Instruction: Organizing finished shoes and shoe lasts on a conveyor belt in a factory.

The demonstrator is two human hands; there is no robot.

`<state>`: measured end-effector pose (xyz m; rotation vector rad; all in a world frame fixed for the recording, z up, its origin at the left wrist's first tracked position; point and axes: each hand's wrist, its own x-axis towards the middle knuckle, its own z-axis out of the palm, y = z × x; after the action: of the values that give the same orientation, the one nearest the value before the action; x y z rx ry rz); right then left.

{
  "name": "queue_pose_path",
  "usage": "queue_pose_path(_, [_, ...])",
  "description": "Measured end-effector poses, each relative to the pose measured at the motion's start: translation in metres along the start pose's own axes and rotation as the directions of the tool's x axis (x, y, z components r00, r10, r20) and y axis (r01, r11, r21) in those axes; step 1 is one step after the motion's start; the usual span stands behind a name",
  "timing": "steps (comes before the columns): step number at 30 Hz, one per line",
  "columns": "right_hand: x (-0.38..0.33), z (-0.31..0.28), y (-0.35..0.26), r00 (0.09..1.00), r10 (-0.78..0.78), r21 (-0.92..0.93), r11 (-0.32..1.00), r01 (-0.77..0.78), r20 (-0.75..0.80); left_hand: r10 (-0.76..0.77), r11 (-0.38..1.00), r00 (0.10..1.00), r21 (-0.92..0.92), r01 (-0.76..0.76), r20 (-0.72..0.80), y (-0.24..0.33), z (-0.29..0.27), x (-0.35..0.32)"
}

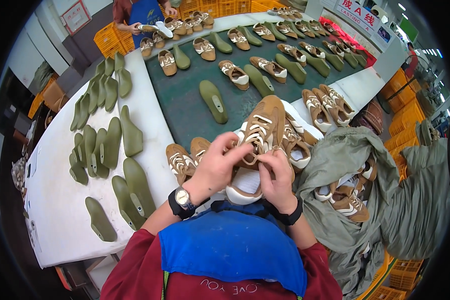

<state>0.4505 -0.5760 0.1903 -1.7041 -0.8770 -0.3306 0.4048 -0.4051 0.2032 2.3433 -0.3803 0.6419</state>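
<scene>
Right in front of me, a brown suede sneaker with white trim points its toe away. My left hand pinches the cream shoelace over the shoe's opening. From the other side my right hand grips the lace as well, its fingers close to the left ones. The striped insole shows inside the shoe. Close to my left wrist stand similar brown sneakers. Against the held shoe's right side rest another sneaker and a shoe with its white sole turned outward.
A dark green conveyor belt carries rows of sneakers and green shoe lasts. More lasts lie on the white table at left. Grey cloth with sneakers hangs at right, near orange crates. Across, a person holds a shoe.
</scene>
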Motion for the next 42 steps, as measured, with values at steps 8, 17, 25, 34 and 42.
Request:
queue_pose_path(8, [-0.002,-0.004,0.026,0.894,0.39,0.456,0.852,-0.259,-0.22,0.151,0.984,0.974,-0.118,-0.132,0.167,0.0,-0.009,-0.008])
queue_pose_path(17, [0.008,0.015,0.021,0.984,0.158,0.185,0.973,-0.14,-0.083,-0.035,0.998,0.992,-0.039,0.04,0.124,-0.006,-0.022,-0.008])
queue_pose_path(25, [0.017,0.016,0.004,0.98,0.179,0.08,0.979,-0.186,0.086,0.27,0.923,0.961,0.301,-0.239,-0.065,-0.021,-0.008,-0.008])
queue_pose_path(34, [0.033,0.003,-0.002,0.976,0.124,-0.187,0.978,-0.09,0.18,0.023,0.961,0.975,0.272,0.039,-0.222,-0.039,-0.029,-0.008])
queue_pose_path(42, [0.045,0.046,-0.026,0.708,-0.093,-0.143,0.953,0.266,0.7,-0.089,0.92,0.975,0.36,0.159,-0.201,-0.057,-0.045,-0.034])
